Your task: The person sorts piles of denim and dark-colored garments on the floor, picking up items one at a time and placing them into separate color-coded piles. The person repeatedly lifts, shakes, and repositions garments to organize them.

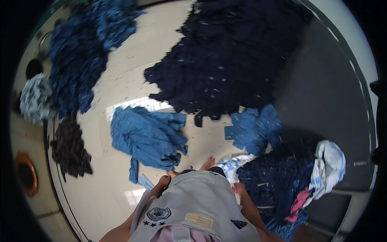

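My left hand (164, 181) is low beside my body, at the edge of my grey shirt (189, 189). Its fingers are curled, and whatever they may hold is hidden. A pile of mid-blue denim pieces (147, 137) lies on the floor just beyond it. On the other side, my right hand (239, 188) hangs by a white and blue sack (230, 167), its fingers bent in. I cannot make out whether it grips the sack's edge or something else. Right beside this hand sits a heap of dark navy cloth (274, 177).
A large dark navy fabric pile (225, 60) covers the far floor. Another blue heap (256, 127) lies right of centre. Denim piles (76, 60), pale blue cloth (35, 99) and brown-black scraps (70, 147) line the left. A white bag (328, 169) and pink cloth (297, 205) lie right.
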